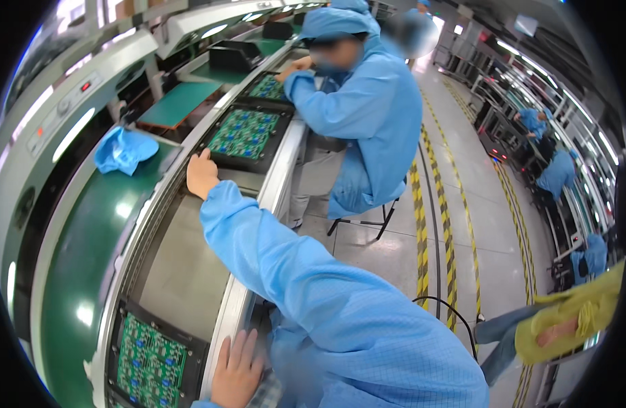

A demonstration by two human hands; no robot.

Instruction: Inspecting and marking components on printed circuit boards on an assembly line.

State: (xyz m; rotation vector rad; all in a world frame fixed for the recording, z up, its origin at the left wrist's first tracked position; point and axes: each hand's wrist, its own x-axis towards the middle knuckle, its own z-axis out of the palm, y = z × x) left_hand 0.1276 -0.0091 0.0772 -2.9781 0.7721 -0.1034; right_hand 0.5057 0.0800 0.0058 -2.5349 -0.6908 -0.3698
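Green circuit board (pixel 244 133) seated in a black carrier tray (pixel 248 160), lying on the conveyor line just beyond the right hand (pixel 202 175). That hand, reached far forward across the body in a blue sleeve, rests loosely curled against the tray's near corner, touching its edge without gripping it. The left hand (pixel 237 370) lies flat, fingers spread and empty, on the pale rail (pixel 226 319) of the line close to the body; just to its left sits a second circuit board (pixel 150 364) in a like black tray.

Handling, as a judgement: the board looks thin, stiff and light, but densely set with small parts that would be fragile under pressure. The tray is the rigid, safer part; take-hold points are its bare black rim at opposite sides, not the populated green face.

Beyond the right hand, further along the belt, a third tray (pixel 267 87) lies under the hands of a co-worker (pixel 367 102) in blue smock and cap, seated on a stool. To the left of the right hand, a crumpled blue cloth (pixel 124 149) rests on the green inner belt (pixel 81 258).
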